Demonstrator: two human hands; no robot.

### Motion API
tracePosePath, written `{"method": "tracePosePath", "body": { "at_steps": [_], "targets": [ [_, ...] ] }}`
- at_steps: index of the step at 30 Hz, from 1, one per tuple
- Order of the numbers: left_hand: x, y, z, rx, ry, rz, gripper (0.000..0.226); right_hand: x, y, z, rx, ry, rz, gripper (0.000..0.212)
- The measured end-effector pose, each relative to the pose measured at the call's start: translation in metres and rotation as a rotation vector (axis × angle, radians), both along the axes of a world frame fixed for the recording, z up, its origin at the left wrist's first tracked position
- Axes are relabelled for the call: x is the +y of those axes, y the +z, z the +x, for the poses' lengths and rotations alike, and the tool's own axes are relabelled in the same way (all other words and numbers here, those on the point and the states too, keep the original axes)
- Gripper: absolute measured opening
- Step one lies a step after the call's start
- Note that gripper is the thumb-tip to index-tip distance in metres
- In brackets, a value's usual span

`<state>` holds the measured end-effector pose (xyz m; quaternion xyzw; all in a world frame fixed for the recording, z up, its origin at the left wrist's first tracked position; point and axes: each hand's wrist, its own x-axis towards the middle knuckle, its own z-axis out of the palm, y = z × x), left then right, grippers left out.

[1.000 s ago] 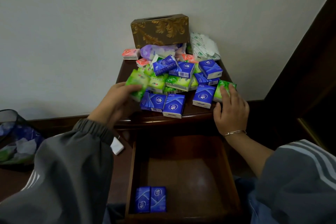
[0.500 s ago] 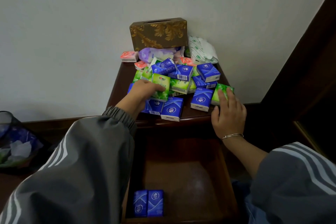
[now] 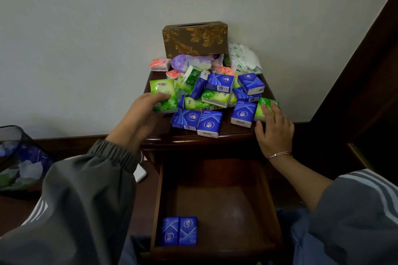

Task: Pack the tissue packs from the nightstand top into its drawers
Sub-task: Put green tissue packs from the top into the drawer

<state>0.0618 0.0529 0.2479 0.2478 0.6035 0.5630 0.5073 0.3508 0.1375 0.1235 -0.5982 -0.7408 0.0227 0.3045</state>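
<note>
Change since half a second back: the left grip (image 3: 140, 114) has drawn a green tissue pack (image 3: 163, 92) out of the middle of the heap (image 3: 217, 97) to its left edge. The right grip (image 3: 274, 129) has not shifted.

Left grip: thumb across the front face, fingers under and behind, pinching the pack. The pack is tipped up, and its lower edge is hidden by the fingers.
Right grip: fingers straight and spread, lying flat on a second green pack (image 3: 263, 104) at the right edge of the nightstand top (image 3: 193, 138). It is not closed on the pack.

The drawer (image 3: 226, 200) is pulled open below. Two blue packs (image 3: 179, 231) stand side by side in its near left corner.

Step in hand, as I judge it: pick-up done on the left, transfer not yet begun. Task is early, since most packs are on top.

Next move calls for: carry the held pack down and toward the body and set it beside the blue pair. The right fingers must curl round their pack before lifting.
</note>
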Motion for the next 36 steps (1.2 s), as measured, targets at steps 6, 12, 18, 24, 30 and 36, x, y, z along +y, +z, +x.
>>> {"method": "tracePosePath", "body": {
  "at_steps": [6, 12, 18, 24, 30, 36],
  "targets": [
    [-0.054, -0.017, 0.007, -0.280, -0.028, 0.137, 0.040, -0.006, 0.024, 0.016, 0.320, 0.134, -0.112, 0.044],
    [-0.092, -0.025, 0.038, -0.366, -0.116, 0.239, 0.056, -0.075, 0.069, -0.007, 0.635, 0.187, 0.042, 0.042],
    [-0.122, -0.036, 0.076, -0.385, -0.191, 0.270, 0.055, -0.164, 0.092, -0.051, 0.562, 0.530, -0.030, 0.045],
    [-0.148, -0.053, 0.080, -0.447, -0.170, 0.273, 0.053, -0.190, 0.084, -0.053, 0.608, 0.527, -0.260, 0.037],
    [-0.164, -0.069, 0.088, -0.551, -0.135, 0.230, 0.049, -0.191, 0.073, -0.059, 0.961, 0.385, -0.452, 0.034],
    [-0.172, -0.082, 0.085, -0.554, -0.126, 0.121, 0.049, -0.173, 0.068, -0.051, 1.227, 0.228, -1.160, 0.058]
  ]
}}
